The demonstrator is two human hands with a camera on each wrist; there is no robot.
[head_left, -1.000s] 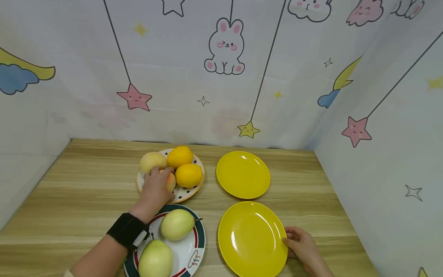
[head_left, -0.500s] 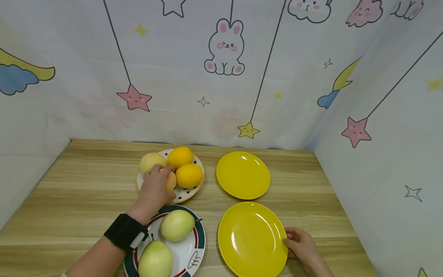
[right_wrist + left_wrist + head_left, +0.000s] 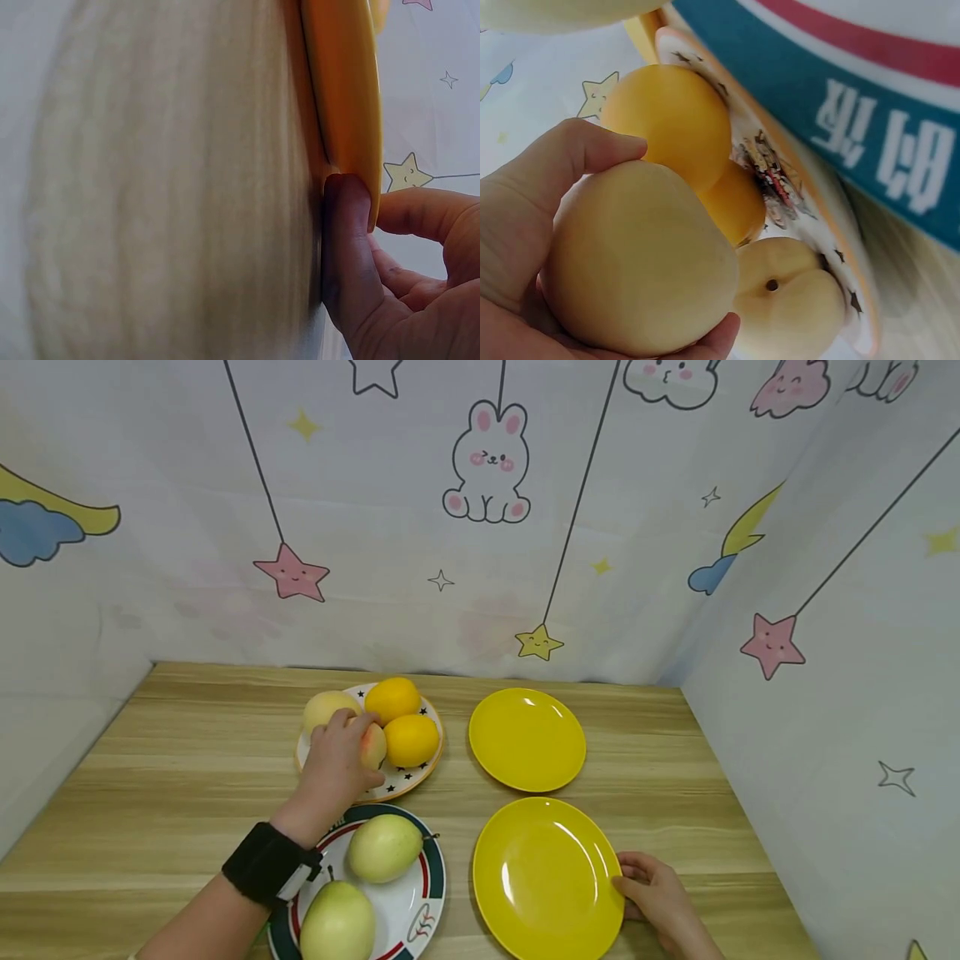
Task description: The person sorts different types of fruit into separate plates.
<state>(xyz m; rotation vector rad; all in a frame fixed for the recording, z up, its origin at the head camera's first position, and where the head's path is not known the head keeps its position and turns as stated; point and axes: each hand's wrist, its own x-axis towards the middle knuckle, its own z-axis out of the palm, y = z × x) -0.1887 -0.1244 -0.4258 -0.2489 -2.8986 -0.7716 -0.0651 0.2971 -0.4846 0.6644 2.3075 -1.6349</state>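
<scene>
My left hand (image 3: 336,764) grips a peach (image 3: 641,255) over the star-patterned plate (image 3: 405,779) at the back left, thumb on one side and fingers curled round the other. A second peach (image 3: 327,707) lies behind it on that plate. To the right on the same plate are two lemons (image 3: 412,741), close beside the held peach. My right hand (image 3: 660,900) pinches the right rim of the nearer yellow plate (image 3: 547,877). In the right wrist view, the thumb and fingers (image 3: 349,225) stand on both sides of that rim.
Two pale green pears (image 3: 384,847) sit on a white plate with a dark green rim (image 3: 435,868), under my left forearm. Another yellow plate (image 3: 527,739) lies behind the nearer one. A printed cloth (image 3: 375,610) encloses the wooden table (image 3: 187,760).
My left hand and its peach have shifted slightly up and to the right, and the lemons have been nudged a little right. The right hand and yellow plates stay put.
</scene>
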